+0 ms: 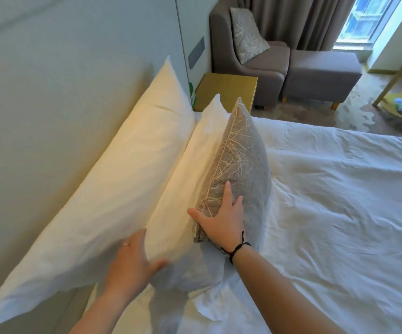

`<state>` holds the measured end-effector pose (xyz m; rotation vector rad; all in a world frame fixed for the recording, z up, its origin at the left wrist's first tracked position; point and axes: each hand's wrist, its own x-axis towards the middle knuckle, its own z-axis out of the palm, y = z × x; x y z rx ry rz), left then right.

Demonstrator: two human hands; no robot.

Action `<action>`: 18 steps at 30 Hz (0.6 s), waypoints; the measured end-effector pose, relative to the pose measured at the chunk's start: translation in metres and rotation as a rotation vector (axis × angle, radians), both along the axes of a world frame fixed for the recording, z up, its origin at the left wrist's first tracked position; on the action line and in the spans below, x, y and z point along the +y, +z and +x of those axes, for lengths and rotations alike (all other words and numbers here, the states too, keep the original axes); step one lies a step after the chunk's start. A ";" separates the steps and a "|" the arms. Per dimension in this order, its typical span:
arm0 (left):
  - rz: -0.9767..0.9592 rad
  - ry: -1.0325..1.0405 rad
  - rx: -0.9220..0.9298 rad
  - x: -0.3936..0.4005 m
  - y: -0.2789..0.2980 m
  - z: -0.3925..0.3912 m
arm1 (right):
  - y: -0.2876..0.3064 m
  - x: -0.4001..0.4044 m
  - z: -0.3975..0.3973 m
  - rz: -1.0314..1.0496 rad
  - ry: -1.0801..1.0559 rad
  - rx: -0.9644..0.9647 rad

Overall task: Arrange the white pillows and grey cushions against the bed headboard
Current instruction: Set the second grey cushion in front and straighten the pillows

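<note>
our left hand lies flat, fingers spread, on the near end of the front white pillow, and our right hand presses open-palmed on the grey cushion standing against it. behind them the back pillow leans on the headboard.

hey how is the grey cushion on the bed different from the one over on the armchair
The grey cushion on the bed stands on edge against a white pillow, with the right hand flat on it; the armchair cushion leans untouched against the armchair back. The bed one shows mostly its piped edge, the armchair one its full face. Both are grey with a pale branch pattern.
</note>
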<state>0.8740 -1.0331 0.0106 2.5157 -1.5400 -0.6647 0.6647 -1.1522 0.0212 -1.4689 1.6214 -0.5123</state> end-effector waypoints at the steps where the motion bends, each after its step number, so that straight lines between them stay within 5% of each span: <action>1: 0.040 0.016 0.059 0.009 0.000 0.006 | 0.001 0.002 0.004 0.000 0.022 0.027; 18: 0.071 -0.219 -0.001 0.083 0.011 0.049 | 0.001 0.003 0.012 0.053 0.065 0.097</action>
